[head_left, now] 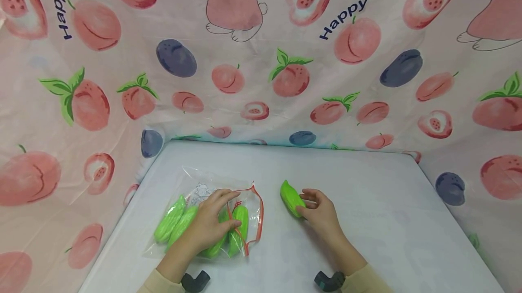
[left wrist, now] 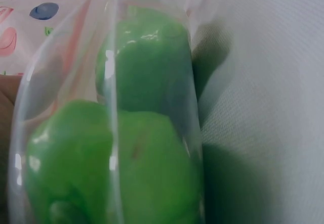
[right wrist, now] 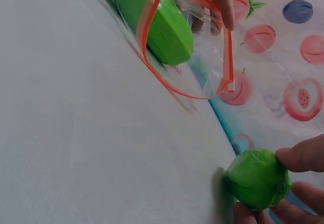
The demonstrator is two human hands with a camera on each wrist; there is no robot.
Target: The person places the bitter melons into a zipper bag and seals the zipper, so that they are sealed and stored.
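A clear zip bag (head_left: 261, 211) with a red-orange zip edge lies on the left of the table, its mouth facing right. Inside are several green ridged vegetables (head_left: 170, 218), shaped like bitter melons. My left hand (head_left: 210, 223) rests over the bag near its mouth, thumb and fingers spread apart at the zip edge. In the right wrist view the mouth gapes, with one vegetable (right wrist: 169, 34) just inside. To the right of the bag, my right hand (head_left: 324, 213) holds another such vegetable (head_left: 290, 197) between thumb and fingers; its rounded end shows in the right wrist view.
The white table (head_left: 387, 220) is bounded behind and at both sides by a fruit-patterned curtain (head_left: 253, 89). Black curved pieces (head_left: 195, 281) sit beside both wrists near the front.
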